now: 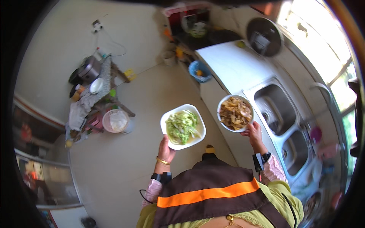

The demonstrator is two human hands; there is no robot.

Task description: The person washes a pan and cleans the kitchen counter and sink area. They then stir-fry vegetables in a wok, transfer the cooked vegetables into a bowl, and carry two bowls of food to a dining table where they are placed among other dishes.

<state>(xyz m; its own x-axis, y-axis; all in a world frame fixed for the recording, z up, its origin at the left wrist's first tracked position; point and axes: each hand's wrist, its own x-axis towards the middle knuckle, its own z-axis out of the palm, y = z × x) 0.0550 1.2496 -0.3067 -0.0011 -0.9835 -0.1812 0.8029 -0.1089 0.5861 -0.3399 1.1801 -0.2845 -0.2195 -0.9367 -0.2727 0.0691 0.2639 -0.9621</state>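
Note:
My left hand (166, 150) grips the near left corner of a squarish white dish (201, 137). Pale green chopped cooked vegetable, perhaps cabbage, (182, 126) lies in it with some liquid. In my right hand (253, 134) is a round white bowl (220, 119), held by its near right rim. Brown cooked food in slices (236, 112) heaps up inside that bowl. Both vessels are level or nearly so, apart from each other, in front of my body. The dish is over the floor; the bowl appears over the counter's front edge. Fingers beneath the vessels are hidden.
On the right runs a white counter (228, 62) with a double steel sink (275, 105). A blue basket (196, 69) hangs or stands at its front. To the left are a small table (106, 78) with a rice cooker (90, 69) and a pink bin (107, 121) on the floor (142, 114).

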